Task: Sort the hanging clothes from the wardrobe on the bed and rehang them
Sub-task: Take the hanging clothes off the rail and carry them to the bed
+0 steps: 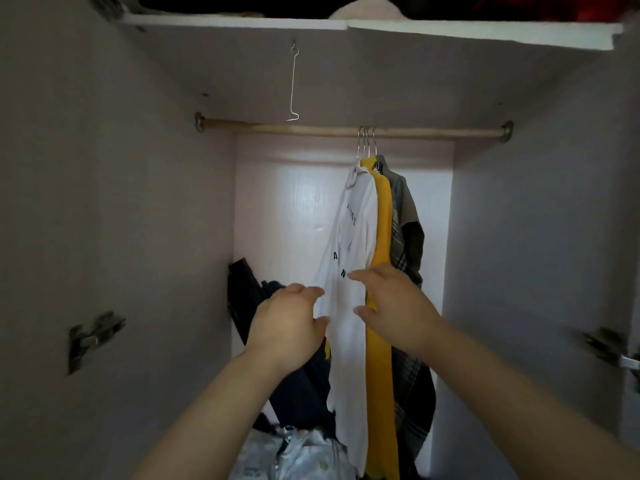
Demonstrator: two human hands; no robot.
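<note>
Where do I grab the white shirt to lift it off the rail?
On the white shirt, grip the hanger below its hook, coming from the left: that side is free, while the yellow top and plaid shirt hang against its right. The hook loops over the rail.

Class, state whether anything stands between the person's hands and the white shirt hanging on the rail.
Nothing visible does. The left hand and right hand, both open, are right at the white shirt, with no other thing between.
</note>
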